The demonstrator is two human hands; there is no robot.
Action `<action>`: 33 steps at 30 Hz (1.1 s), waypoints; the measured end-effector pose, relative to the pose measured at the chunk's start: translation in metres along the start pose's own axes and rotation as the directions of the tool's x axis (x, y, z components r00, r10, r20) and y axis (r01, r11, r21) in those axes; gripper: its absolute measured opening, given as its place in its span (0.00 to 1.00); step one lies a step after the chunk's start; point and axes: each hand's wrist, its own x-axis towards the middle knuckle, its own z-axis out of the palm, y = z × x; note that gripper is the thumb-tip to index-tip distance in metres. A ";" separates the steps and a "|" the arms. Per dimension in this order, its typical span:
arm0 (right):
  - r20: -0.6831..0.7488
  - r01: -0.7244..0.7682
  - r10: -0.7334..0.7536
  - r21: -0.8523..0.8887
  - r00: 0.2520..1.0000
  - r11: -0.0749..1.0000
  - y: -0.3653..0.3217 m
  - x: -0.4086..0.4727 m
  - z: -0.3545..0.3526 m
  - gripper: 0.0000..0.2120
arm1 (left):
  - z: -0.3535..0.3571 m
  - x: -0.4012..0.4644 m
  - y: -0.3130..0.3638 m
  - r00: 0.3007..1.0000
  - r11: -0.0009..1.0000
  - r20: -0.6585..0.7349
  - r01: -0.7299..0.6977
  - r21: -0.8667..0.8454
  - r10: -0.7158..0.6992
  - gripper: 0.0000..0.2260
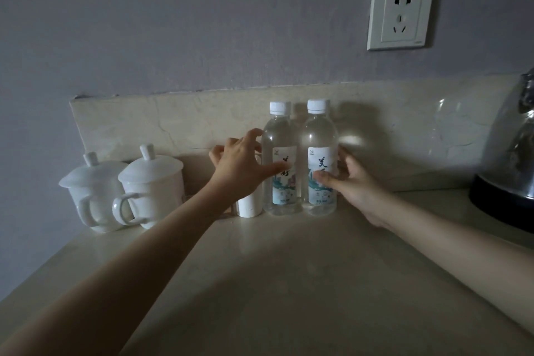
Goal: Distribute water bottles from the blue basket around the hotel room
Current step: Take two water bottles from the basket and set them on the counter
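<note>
I saw two water bottles (299, 159) side by side on the counter (289, 283) against the backsplash (179, 121), two lidded cups (127, 188) to their left, kettle (511, 159) far right, wall socket (400, 16) above, my left hand (242, 167) and right hand (355, 185) flanking the bottles.

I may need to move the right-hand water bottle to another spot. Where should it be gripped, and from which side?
Grip the right water bottle round its labelled middle, coming from its open right side, where the right hand is. It stands upright, and the left water bottle crowds its other side.
</note>
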 end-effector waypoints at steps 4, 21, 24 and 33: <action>-0.018 0.134 -0.136 -0.082 0.991 0.988 0.004 -0.003 0.000 0.28 | 0.003 -0.002 -0.003 1.000 1.000 -0.016 -0.001 0.013 0.001 0.30; -0.064 0.147 -0.223 -0.572 0.973 0.807 0.020 -0.008 0.006 0.22 | 0.025 -0.052 0.010 0.967 0.948 -0.193 -0.103 0.302 0.167 0.28; -0.052 0.048 -0.120 -0.710 0.991 0.703 0.020 -0.016 0.006 0.24 | 0.024 -0.069 -0.001 0.954 0.880 -0.165 -0.151 0.451 0.249 0.25; -0.121 -0.120 0.021 -0.930 0.992 0.347 0.007 -0.057 0.014 0.13 | -0.026 -0.131 -0.036 0.989 0.883 -0.068 -0.083 0.462 0.128 0.08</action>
